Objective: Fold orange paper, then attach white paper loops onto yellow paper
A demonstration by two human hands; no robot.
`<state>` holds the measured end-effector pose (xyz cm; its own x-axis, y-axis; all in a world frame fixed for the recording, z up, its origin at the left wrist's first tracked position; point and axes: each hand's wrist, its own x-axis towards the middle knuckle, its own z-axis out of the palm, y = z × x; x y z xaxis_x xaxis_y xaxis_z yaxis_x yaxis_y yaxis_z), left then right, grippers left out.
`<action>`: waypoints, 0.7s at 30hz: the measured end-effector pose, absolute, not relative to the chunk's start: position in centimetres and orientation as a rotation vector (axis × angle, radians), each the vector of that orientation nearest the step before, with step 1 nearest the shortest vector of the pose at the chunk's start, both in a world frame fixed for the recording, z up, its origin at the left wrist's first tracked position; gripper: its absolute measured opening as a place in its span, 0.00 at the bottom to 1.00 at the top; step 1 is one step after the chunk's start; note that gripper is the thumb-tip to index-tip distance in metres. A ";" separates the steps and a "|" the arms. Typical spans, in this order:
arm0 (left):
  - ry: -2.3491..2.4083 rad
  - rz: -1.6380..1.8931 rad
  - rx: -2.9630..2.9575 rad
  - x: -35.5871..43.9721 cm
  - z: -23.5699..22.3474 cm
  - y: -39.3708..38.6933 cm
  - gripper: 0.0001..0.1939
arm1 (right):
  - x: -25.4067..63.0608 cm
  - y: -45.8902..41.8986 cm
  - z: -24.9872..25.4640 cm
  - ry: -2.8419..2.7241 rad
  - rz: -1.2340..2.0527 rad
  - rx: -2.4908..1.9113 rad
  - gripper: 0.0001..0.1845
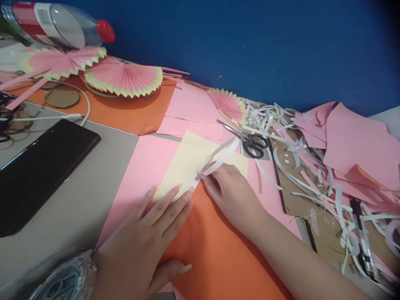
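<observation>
White strip (222,161) lies where the orange sheet (218,250) meets the cream sheet (190,154), long axis slanting from the flat, spread left hand (142,235) up-right to the right hand (231,191), which pinches it, nearer its loose curl.

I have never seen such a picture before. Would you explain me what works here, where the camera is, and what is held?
There is no machine: you see one person's bare hands, filmed by a camera worn on the head, looking forward and down. The left hand lies spread over a yellow sheet and an orange sheet. The right hand pinches a thin white strip, whose loose part loops up. On the gray table are also scissors, a black phone and folded pink fans.
</observation>
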<state>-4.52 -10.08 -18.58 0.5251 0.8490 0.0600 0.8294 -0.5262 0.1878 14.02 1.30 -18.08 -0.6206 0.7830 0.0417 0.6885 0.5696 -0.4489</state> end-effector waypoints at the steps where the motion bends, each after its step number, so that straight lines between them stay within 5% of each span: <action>1: 1.448 0.222 2.626 -4.5 -18.6 -10.1 0.37 | 14.0 1.3 -18.1 -2.566 0.584 -1.223 0.05; 21: 1.470 0.247 2.618 -4.4 -18.7 -10.3 0.37 | 14.2 1.5 -18.2 -2.503 0.647 -1.241 0.05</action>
